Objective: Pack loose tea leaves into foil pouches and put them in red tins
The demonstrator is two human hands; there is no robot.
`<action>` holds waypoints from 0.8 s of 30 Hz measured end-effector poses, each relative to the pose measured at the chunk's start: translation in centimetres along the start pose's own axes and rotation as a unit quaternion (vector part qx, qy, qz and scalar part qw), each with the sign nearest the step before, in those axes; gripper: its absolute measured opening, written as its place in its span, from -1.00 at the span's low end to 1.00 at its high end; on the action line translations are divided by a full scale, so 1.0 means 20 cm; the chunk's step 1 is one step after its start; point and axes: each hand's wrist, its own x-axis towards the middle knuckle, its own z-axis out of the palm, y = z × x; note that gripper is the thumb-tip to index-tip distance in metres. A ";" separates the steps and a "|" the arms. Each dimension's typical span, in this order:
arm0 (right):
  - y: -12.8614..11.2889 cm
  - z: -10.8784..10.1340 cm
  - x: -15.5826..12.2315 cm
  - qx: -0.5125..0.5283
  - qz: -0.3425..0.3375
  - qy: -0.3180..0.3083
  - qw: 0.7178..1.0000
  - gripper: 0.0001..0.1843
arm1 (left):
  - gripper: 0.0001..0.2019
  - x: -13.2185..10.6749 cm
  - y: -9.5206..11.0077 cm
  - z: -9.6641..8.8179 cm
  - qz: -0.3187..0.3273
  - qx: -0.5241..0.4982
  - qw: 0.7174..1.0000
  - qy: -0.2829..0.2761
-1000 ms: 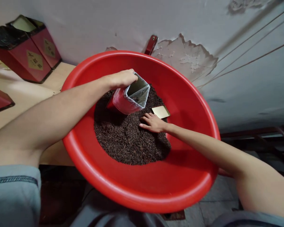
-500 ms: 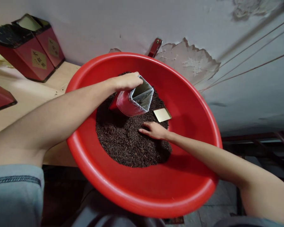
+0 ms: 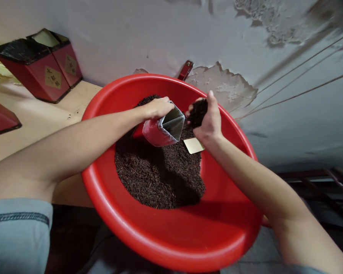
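My left hand (image 3: pixel 159 108) grips the rim of a red tea tin (image 3: pixel 156 133), its fingers closed over the upper edge. The tin is tilted, its open mouth facing right, and it lies over the dark loose tea (image 3: pixel 154 179) in a big red basin (image 3: pixel 171 243). Cupped round a heap of tea leaves (image 3: pixel 198 113), my right hand (image 3: pixel 210 121) is raised just right of the tin's mouth, apart from it. Below that hand a small gold-coloured lid (image 3: pixel 193 145) rests on the tea.
Two red tins with black tops, a nearer one (image 3: pixel 42 72) and one behind (image 3: pixel 67 61), stand on the wooden table (image 3: pixel 45 121) at left. Part of another red tin (image 3: pixel 1 118) shows at the left edge. A peeling wall (image 3: pixel 117 38) rises behind the basin; cords (image 3: pixel 297 89) run along it.
My right hand has risen from the tea surface to beside the tin's mouth and now holds a handful of leaves. My left hand still grips the tin. The view has shifted slightly.
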 end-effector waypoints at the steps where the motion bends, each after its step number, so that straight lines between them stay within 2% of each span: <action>1: -0.01 0.04 0.02 0.009 -0.018 0.012 1.000 -0.28 | -0.57 -0.01 0.00 0.00 0.003 0.007 1.000 0.001; 3: -0.02 0.11 0.04 0.008 -0.043 0.023 0.999 -0.23 | -0.56 -0.02 0.00 0.00 0.002 0.025 1.000 0.002; 6: 0.00 0.18 0.05 -0.022 -0.046 0.007 0.999 -0.20 | -0.55 -0.02 0.01 -0.02 -0.014 0.021 1.000 -0.002; 8: 0.01 0.19 0.05 -0.008 -0.035 0.009 0.999 -0.22 | -0.53 -0.01 0.01 -0.02 -0.018 0.023 1.000 -0.008; 12: 0.03 0.21 0.02 0.104 -0.034 0.032 0.993 -0.32 | -0.51 0.00 0.01 -0.03 -0.014 0.031 0.999 -0.007; 15: 0.01 0.21 -0.02 0.056 -0.064 0.002 0.996 -0.22 | -0.50 -0.01 0.02 -0.03 -0.012 0.038 0.999 -0.006; 17: -0.01 0.19 -0.06 0.004 -0.081 -0.015 0.997 -0.19 | -0.51 -0.01 0.01 -0.02 -0.017 0.041 0.999 -0.002; 20: 0.00 0.12 -0.12 -0.029 -0.098 -0.014 0.995 -0.29 | -0.56 0.00 0.01 -0.02 -0.024 0.037 0.999 0.005; 22: 0.07 0.03 -0.15 -0.052 -0.117 0.007 0.992 -0.39 | -0.59 0.01 0.00 -0.01 -0.027 0.026 0.999 0.012; 24: 0.20 -0.06 -0.18 -0.097 -0.128 0.030 0.986 -0.45 | -0.63 0.02 -0.01 -0.01 -0.025 0.002 1.000 0.014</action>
